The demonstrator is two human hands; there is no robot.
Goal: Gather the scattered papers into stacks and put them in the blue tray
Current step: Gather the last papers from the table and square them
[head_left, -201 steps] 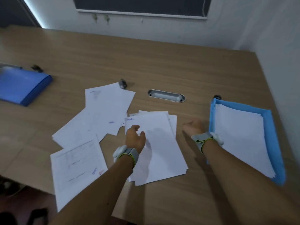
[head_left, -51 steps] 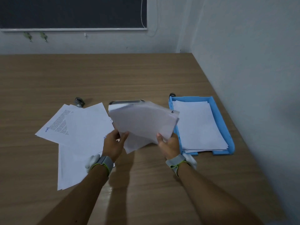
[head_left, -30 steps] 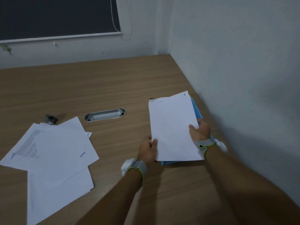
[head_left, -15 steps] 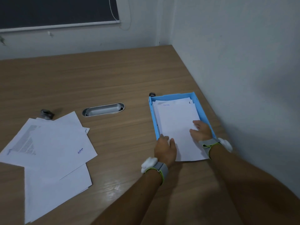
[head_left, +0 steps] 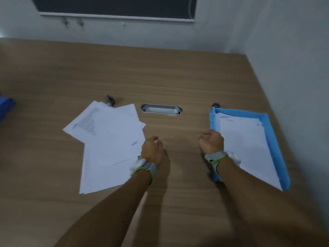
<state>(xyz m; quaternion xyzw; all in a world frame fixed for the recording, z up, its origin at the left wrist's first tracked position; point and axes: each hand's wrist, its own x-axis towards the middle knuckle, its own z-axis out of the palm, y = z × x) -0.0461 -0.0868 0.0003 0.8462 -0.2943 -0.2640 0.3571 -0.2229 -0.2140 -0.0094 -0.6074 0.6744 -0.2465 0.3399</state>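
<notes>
**One stack in the tray, loose sheets left on the table**

The blue tray (head_left: 267, 120) lies near the right edge of the wooden table (head_left: 160, 77) and holds one stack of white papers (head_left: 249, 148), the sheets slightly fanned. Left of the table's middle sit the scattered papers (head_left: 110, 145): at least three overlapping sheets, though an exact count cannot be made out; one shows a block of printed text.

Two bare hands hover over the table between the two groups. The left hand (head_left: 152, 151) has loosely curled fingers and holds nothing, right at the edge of the loose sheets. The right hand (head_left: 211, 143) is likewise loosely spread and empty, just beside the tray's left wall. Each wrist wears one grey band.

An oval metal cable grommet (head_left: 161, 109) sits in the tabletop between the papers and the tray. One small dark object (head_left: 110, 100) lies at the far corner of the loose sheets, another (head_left: 216, 105) at the tray's far left corner. A blue item (head_left: 6, 108) shows at the left edge. Pale walls meet at the table's far right corner; a dark board (head_left: 114, 5) hangs on the far wall.
</notes>
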